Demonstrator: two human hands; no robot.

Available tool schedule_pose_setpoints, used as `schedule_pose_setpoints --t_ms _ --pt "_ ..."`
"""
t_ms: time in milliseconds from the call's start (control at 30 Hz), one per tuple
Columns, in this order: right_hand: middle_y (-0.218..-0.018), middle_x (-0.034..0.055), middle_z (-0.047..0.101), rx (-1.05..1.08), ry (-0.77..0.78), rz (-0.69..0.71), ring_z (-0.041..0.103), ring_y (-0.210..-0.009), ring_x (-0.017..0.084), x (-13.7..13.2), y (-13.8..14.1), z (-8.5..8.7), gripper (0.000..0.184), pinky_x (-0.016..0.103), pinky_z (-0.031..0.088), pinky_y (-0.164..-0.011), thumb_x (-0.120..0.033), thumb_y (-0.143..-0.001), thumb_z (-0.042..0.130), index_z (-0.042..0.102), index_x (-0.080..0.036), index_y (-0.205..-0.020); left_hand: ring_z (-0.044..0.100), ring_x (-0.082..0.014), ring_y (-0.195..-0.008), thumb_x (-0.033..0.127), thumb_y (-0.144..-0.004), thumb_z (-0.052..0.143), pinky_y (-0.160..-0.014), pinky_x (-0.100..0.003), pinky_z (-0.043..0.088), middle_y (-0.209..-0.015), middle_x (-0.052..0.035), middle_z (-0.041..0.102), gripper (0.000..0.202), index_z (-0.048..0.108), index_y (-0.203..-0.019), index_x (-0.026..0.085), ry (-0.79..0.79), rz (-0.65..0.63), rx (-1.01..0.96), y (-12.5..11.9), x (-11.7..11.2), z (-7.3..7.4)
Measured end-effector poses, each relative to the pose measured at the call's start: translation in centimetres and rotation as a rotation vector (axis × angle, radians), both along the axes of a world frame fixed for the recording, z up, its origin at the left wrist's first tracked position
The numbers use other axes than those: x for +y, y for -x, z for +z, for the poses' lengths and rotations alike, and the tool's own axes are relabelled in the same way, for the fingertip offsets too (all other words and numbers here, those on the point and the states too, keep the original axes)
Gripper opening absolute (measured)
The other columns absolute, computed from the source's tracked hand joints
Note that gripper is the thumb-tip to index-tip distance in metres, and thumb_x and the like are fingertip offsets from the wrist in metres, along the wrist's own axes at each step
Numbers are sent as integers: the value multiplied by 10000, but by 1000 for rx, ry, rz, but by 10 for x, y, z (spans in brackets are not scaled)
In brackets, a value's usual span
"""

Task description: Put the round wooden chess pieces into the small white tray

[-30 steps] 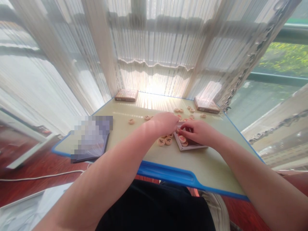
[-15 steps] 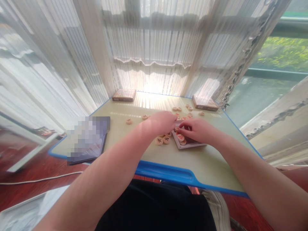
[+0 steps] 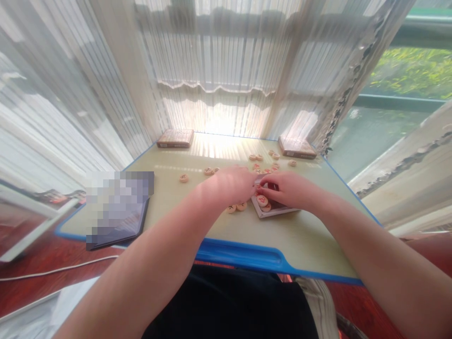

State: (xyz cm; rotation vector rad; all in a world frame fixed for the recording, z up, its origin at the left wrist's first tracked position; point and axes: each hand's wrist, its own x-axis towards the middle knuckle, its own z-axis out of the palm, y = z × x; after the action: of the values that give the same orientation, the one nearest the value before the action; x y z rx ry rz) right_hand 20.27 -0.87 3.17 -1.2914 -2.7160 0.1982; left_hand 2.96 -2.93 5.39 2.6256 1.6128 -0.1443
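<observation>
Round wooden chess pieces [image 3: 261,157] lie scattered on a beige table with a blue rim [image 3: 243,252]. A small flat tray [image 3: 273,212] near the middle holds a few pieces [image 3: 262,201]. My left hand [image 3: 235,183] rests knuckles up just left of the tray, fingers curled over pieces there; what it grips is hidden. My right hand [image 3: 287,188] lies over the tray, fingertips pinched together at a piece on its left side. Two more pieces [image 3: 236,207] sit beside my left wrist.
Two flat wooden boxes [image 3: 175,138] [image 3: 296,147] stand at the table's far corners by the sheer curtain [image 3: 219,70]. A dark tablet-like object [image 3: 118,212] lies at the left edge. Single pieces [image 3: 183,178] sit on the left half. A white cable [image 3: 52,270] runs over the red floor.
The view has drifted, so the table sits a little lower left. Both hands stay at the tray; my right fingertips have shifted slightly toward its left side.
</observation>
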Motion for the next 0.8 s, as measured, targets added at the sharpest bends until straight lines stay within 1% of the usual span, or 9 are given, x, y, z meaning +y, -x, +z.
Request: schedule_pose_setpoints --t_ms 200,400,567,667,800 --pt "-790 42 693 -12 -7 3 565 -671 172 0 2 0 371 278 336 -553 -488 -856 417 681 -229 -841 568 -259 -980 369 -890 344 -792 -336 463 -1015 -89 638 365 624 -1041 189 -23 -45 20 2 6 -3" --pt "-794 36 692 -23 -15 -6 566 -674 165 -1 2 1 394 267 323 -543 -509 -859 395 672 -230 -849 576 -264 -961 385 -875 328 -802 -360 461 -993 -78 648 375 631 -991 196 -39 -61 -5 5 8 -4" --pt "-792 41 689 -25 -20 -16 568 -696 169 -1 0 2 378 264 322 -547 -498 -851 411 677 -229 -845 589 -252 -941 380 -868 348 -781 -337 465 -977 -73 651 350 631 -962 198 -57 -64 -19 6 10 -7" --pt "-780 37 685 -23 -6 -18 562 -680 163 -1 0 3 348 260 318 -543 -474 -841 434 679 -231 -880 603 -229 -901 361 -870 366 -753 -306 467 -981 -76 645 329 629 -972 190 -106 -57 -68 5 14 -11" --pt "-774 15 679 -17 4 -13 548 -648 146 -1 0 4 289 254 319 -544 -426 -816 477 669 -235 -919 615 -207 -870 264 -868 390 -743 -285 466 -971 -70 652 282 638 -974 183 -179 -23 -135 4 20 -15"
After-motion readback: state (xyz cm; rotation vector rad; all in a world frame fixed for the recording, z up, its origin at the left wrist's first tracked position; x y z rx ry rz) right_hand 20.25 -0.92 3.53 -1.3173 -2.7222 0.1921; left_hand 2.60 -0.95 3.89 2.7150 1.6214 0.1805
